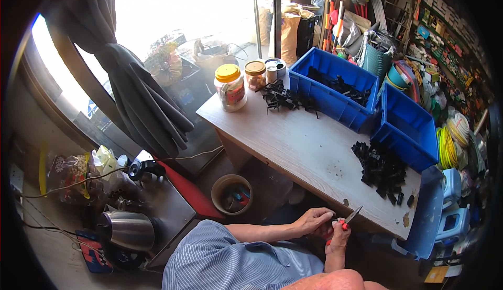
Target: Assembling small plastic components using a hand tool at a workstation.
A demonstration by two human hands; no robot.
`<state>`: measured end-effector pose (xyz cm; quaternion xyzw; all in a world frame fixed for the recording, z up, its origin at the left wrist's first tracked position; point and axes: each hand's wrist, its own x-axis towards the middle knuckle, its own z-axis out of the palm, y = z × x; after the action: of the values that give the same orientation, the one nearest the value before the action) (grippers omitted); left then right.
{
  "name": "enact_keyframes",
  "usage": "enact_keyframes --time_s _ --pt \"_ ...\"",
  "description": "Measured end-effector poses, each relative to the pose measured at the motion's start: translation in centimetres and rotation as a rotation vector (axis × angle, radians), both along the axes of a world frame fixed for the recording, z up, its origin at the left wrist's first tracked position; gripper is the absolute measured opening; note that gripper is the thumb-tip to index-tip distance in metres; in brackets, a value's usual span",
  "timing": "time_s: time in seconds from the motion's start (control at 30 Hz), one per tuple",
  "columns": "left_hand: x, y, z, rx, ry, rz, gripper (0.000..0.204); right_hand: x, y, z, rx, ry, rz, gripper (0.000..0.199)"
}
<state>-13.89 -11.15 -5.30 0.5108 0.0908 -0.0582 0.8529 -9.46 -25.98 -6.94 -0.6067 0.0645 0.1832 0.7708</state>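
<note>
My right hand (339,236) is closed around red-handled scissors (353,215). Their pointed metal blades angle up and to the right, near the table's front edge. Close beside it, my left hand (314,221) has its fingers pinched together; whatever may be between them is too small to make out. Both hands are low, just in front of the table (293,138). On its right part lies a heap of small black plastic pieces (380,167), with a few loose ones toward the edge. A second pile of thin black pieces (285,97) sits at the far side.
Two blue plastic bins (335,104) stand along the table's far right side, the farther one holding black pieces. Jars with lids (229,88) stand at the far left corner. A waste bin (231,194) is on the floor. To my left, a metal kettle (128,231) rests by a cabinet.
</note>
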Motion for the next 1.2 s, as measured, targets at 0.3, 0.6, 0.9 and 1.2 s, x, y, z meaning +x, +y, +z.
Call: enact_keyframes --time_s 0.3,0.6,0.9,1.2 --pt "0.6 -0.2 0.8 -0.226 0.339 -0.043 0.027 -0.5 0.4 0.6 0.048 0.022 0.050 0.010" --pt "3.0 -1.9 -2.2 -0.444 0.594 -0.001 0.025 -1.0 1.3 1.0 -0.092 0.008 -0.006 0.016" --pt "2.0 -2.1 -2.7 -0.409 0.579 -0.033 0.022 -2.6 1.8 3.1 -0.189 0.063 -0.057 0.019" --pt "0.1 1.8 -0.7 0.064 -0.146 -0.218 0.040 0.3 0.1 0.7 0.122 0.085 -0.059 0.014"
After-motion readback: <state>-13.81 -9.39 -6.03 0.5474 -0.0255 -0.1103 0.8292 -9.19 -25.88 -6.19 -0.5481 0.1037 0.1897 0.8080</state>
